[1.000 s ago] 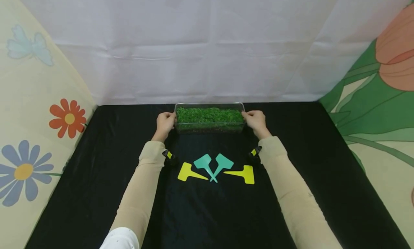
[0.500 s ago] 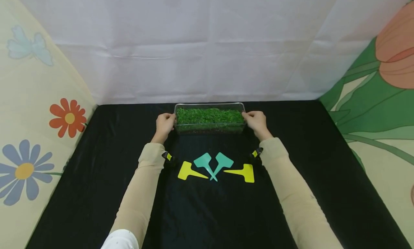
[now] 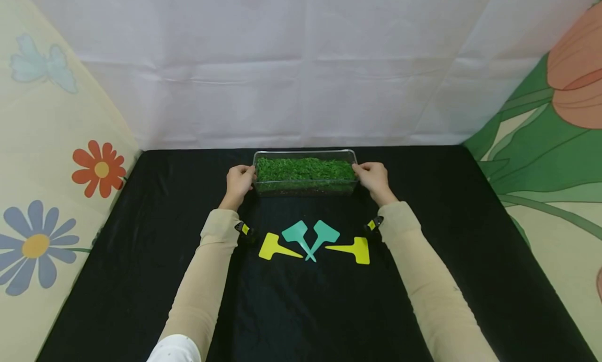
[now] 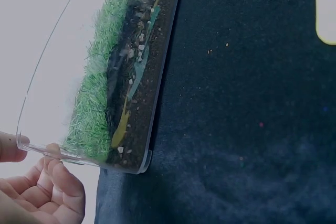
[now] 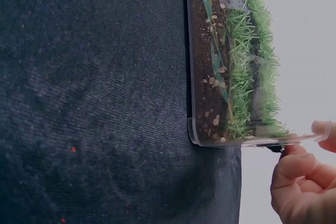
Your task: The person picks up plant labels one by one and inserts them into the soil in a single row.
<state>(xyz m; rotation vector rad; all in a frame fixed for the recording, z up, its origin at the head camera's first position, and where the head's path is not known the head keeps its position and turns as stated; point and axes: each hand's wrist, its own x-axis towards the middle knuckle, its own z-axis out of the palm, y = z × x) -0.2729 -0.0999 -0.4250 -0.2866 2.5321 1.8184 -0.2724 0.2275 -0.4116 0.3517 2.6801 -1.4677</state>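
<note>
A clear rectangular container (image 3: 305, 189) stands near the back of the black-covered table. Green grass (image 3: 305, 168) covers its top, with dark soil and small pale stones visible through the wall in both wrist views. At its left end my left hand (image 3: 239, 180) pinches the rim between thumb and curled fingers. My right hand (image 3: 373, 178) pinches the opposite end the same way. Between my forearms lie two teal T-shaped plant labels (image 3: 294, 233) with crossed stems. A yellow plant label (image 3: 269, 246) lies to their left, another yellow label (image 3: 361, 250) to their right.
Black cloth (image 3: 301, 310) covers the table. Behind it hangs a white sheet (image 3: 301, 69), close to the container's back. Flower-painted panels (image 3: 42, 142) border both sides. Yellow and teal streaks appear on the container's front wall in the wrist views.
The container has shifted slightly toward the plant labels, with both hands still pinching its ends. The labels keep their arrangement; the head view has tilted a little.
</note>
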